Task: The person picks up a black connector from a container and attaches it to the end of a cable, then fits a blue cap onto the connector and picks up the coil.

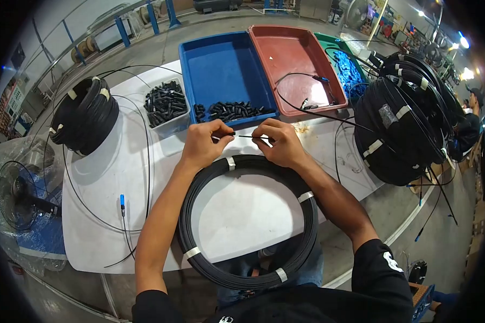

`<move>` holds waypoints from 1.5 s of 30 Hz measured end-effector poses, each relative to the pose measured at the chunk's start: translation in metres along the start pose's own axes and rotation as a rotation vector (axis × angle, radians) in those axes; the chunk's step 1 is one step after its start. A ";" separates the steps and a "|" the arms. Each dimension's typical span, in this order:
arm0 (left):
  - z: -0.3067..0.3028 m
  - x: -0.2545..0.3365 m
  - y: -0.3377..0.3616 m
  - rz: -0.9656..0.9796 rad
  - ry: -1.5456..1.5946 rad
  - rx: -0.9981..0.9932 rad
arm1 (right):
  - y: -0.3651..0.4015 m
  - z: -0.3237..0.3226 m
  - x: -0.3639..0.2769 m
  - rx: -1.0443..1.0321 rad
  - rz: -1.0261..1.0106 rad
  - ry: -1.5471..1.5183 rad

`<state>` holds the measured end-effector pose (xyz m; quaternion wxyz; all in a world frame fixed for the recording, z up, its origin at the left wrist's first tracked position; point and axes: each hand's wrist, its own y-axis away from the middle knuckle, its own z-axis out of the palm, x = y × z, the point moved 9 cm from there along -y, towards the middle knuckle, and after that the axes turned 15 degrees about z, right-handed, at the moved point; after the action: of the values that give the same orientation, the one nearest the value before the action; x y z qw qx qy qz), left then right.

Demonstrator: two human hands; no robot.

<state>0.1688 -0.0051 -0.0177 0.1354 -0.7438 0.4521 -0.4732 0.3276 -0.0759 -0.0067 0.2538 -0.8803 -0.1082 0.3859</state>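
Observation:
Over the far rim of a coil of black cable (237,276), my two hands meet with their fingertips a short gap apart. My left hand (206,141) pinches a small black sleeve-like piece (231,133) between thumb and forefinger. In my right hand (280,141) is a thin black cable end (244,136), pointing left at that piece. White tape bands bind the coil, which leans on the table edge toward my lap.
Black connector parts fill a white bin (170,128) and lie in a blue tray (221,64). Beyond stand a red tray (285,48) and blue parts (347,70) in a green tray. Cable coils (86,116) stack left; bigger coils (393,129) stand right. A blue-tipped cable (122,203) lies left.

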 end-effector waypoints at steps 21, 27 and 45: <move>0.007 0.008 0.007 0.093 -0.005 -0.040 | 0.004 -0.001 0.006 -0.001 0.042 -0.076; 0.006 0.010 0.008 0.092 -0.006 -0.033 | 0.002 0.002 0.015 -0.061 0.187 -0.121; 0.007 0.022 0.010 0.236 -0.038 -0.025 | 0.006 0.021 0.053 -0.228 0.551 -0.285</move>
<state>0.1730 -0.0301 -0.0146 0.1894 -0.6961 0.5396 -0.4340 0.3480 -0.0532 -0.0547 0.0217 -0.8363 0.0572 0.5448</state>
